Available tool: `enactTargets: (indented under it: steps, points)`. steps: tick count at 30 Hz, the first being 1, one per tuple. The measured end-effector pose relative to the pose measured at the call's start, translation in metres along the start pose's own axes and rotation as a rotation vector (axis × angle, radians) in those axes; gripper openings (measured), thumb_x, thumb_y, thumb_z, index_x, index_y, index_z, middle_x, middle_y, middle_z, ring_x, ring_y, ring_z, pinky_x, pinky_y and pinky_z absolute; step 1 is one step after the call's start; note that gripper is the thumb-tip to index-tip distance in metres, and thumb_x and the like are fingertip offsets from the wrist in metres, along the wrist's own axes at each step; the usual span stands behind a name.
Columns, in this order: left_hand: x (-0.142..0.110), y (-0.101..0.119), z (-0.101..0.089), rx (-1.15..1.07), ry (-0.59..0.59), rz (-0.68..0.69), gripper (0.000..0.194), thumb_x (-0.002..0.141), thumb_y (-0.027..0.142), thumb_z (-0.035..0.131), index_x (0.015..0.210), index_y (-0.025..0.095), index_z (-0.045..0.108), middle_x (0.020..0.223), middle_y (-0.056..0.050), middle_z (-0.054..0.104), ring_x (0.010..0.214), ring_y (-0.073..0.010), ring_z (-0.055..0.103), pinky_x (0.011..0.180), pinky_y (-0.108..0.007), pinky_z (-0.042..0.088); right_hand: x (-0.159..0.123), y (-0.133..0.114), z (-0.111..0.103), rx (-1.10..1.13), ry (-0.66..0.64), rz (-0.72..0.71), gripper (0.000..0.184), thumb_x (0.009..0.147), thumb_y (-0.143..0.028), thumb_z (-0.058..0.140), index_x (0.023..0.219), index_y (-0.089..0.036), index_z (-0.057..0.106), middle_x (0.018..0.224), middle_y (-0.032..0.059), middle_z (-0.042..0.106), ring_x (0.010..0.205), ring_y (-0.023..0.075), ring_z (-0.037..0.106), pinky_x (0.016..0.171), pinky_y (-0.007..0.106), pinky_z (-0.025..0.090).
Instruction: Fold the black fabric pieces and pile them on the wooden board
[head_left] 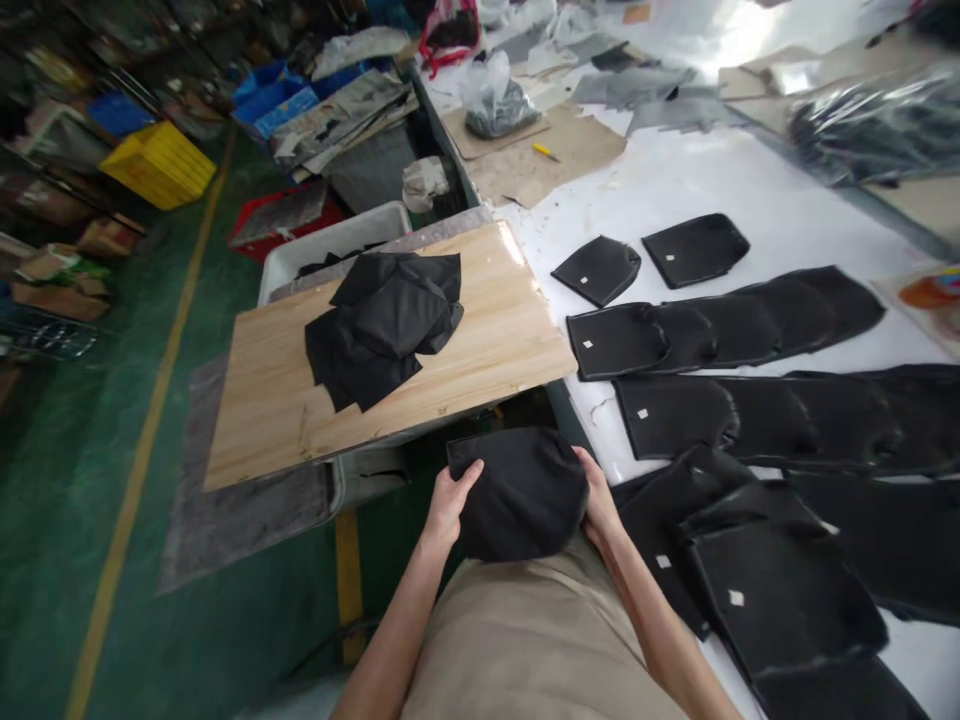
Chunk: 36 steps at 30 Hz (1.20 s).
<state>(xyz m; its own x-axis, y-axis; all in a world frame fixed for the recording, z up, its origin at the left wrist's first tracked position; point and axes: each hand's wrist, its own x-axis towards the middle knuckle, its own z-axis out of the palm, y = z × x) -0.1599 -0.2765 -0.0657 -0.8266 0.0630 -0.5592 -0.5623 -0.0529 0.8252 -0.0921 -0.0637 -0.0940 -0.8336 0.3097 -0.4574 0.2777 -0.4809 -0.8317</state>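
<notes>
Both my hands hold one black fabric piece (519, 492) in front of my waist, near the table's corner. My left hand (448, 505) grips its left edge with the fingers curled over the top. My right hand (598, 497) clasps its right edge, the fingers mostly tucked behind the cloth. A heap of similar black pieces (384, 325) lies on a wooden board (495, 350) just ahead of my hands. Rows of overlapping black pieces (720, 335) with small white labels cover the white table (720, 190) to my right.
The board rests on a white bin (300, 262) over a grey mat. Further back on the table lie cardboard sheets (540, 160), a bag of dark material (495, 100) and a yellow knife (544, 152). Blue and yellow crates (159, 162) stand on the green floor at the left.
</notes>
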Motion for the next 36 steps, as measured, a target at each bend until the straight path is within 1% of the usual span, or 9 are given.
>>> enactTargets:
  steps: [3, 5, 8, 13, 18, 24, 28, 31, 36]
  points:
    - [-0.007, -0.017, -0.002, 0.006, 0.139, -0.018, 0.048, 0.063, 0.041, 0.085, 0.098, 0.010, 0.074, 0.099, -0.014, 0.076, 0.091, -0.0275, 0.073, 0.088, -0.040, 0.056, 0.011, 0.018, -0.001, -0.196, 0.089, -0.142, 0.046, 0.070, -0.036, 0.075, 0.111, -0.024, 0.058, 0.100, 0.0058, 0.068, 0.089, 0.0235, 0.064, 0.077, 0.035, 0.051]
    - [-0.009, -0.031, -0.004, 0.052, 0.220, -0.014, 0.045, 0.064, 0.040, 0.085, 0.097, 0.011, 0.075, 0.099, -0.013, 0.077, 0.090, -0.0264, 0.073, 0.086, -0.038, 0.056, 0.017, 0.030, -0.002, -0.250, 0.088, -0.190, 0.043, 0.072, -0.037, 0.075, 0.109, -0.025, 0.057, 0.110, 0.0080, 0.065, 0.096, 0.0246, 0.063, 0.082, 0.037, 0.050]
    - [-0.008, -0.052, -0.006, 0.089, 0.326, -0.012, 0.043, 0.066, 0.040, 0.083, 0.098, 0.012, 0.075, 0.102, -0.012, 0.076, 0.094, -0.0257, 0.072, 0.088, -0.037, 0.056, 0.025, 0.045, -0.006, -0.233, 0.016, -0.160, 0.029, 0.082, -0.048, 0.065, 0.096, -0.024, 0.058, 0.120, 0.0101, 0.062, 0.103, 0.0254, 0.061, 0.089, 0.038, 0.048]
    - [0.002, -0.085, -0.011, 0.064, 0.383, -0.094, 0.044, 0.067, 0.039, 0.082, 0.101, 0.012, 0.073, 0.104, -0.012, 0.076, 0.095, -0.0256, 0.072, 0.087, -0.037, 0.057, 0.038, 0.069, -0.024, -0.291, -0.108, -0.061, 0.051, 0.094, -0.064, 0.037, 0.092, -0.021, 0.065, 0.122, 0.0115, 0.064, 0.120, 0.0291, 0.055, 0.105, 0.042, 0.037]
    - [0.019, -0.109, -0.023, 0.138, 0.370, -0.111, 0.040, 0.068, 0.038, 0.081, 0.099, 0.013, 0.074, 0.100, -0.011, 0.077, 0.093, -0.0251, 0.073, 0.085, -0.035, 0.057, 0.055, 0.092, -0.030, -0.362, -0.190, -0.052, 0.036, 0.086, -0.056, 0.061, 0.100, -0.023, 0.068, 0.126, 0.0099, 0.063, 0.128, 0.0311, 0.051, 0.108, 0.044, 0.035]
    - [0.029, -0.143, -0.045, 0.163, 0.346, -0.105, 0.043, 0.068, 0.041, 0.081, 0.099, 0.011, 0.075, 0.099, -0.013, 0.076, 0.093, -0.0269, 0.072, 0.084, -0.036, 0.056, 0.071, 0.132, -0.016, -0.537, -0.286, -0.171, 0.025, 0.081, -0.042, 0.073, 0.097, -0.024, 0.069, 0.116, 0.0088, 0.065, 0.118, 0.0283, 0.057, 0.102, 0.041, 0.041]
    - [0.025, -0.169, -0.061, 0.186, 0.346, -0.005, 0.041, 0.076, 0.044, 0.074, 0.101, 0.012, 0.074, 0.101, -0.011, 0.076, 0.095, -0.0253, 0.070, 0.085, -0.033, 0.054, 0.066, 0.157, -0.008, -0.544, -0.135, -0.209, 0.025, 0.082, -0.046, 0.068, 0.077, -0.022, 0.066, 0.090, 0.0061, 0.067, 0.093, 0.0261, 0.063, 0.084, 0.037, 0.047]
    - [0.011, -0.179, -0.075, 0.324, 0.385, 0.123, 0.038, 0.081, 0.047, 0.067, 0.094, 0.012, 0.075, 0.091, -0.009, 0.076, 0.087, -0.0236, 0.069, 0.079, -0.030, 0.052, 0.053, 0.164, -0.006, -0.517, -0.093, -0.190, 0.029, 0.077, -0.048, 0.072, 0.072, -0.020, 0.064, 0.076, 0.0027, 0.064, 0.075, 0.0216, 0.060, 0.070, 0.032, 0.046]
    - [-0.030, -0.176, -0.096, 0.408, 0.462, 0.291, 0.038, 0.085, 0.049, 0.061, 0.077, 0.013, 0.071, 0.069, -0.005, 0.068, 0.069, -0.0189, 0.063, 0.065, -0.026, 0.047, 0.021, 0.155, -0.002, -0.470, -0.258, -0.130, 0.029, 0.071, -0.045, 0.078, 0.072, -0.019, 0.067, 0.070, -0.0002, 0.063, 0.066, 0.0165, 0.055, 0.063, 0.028, 0.040]
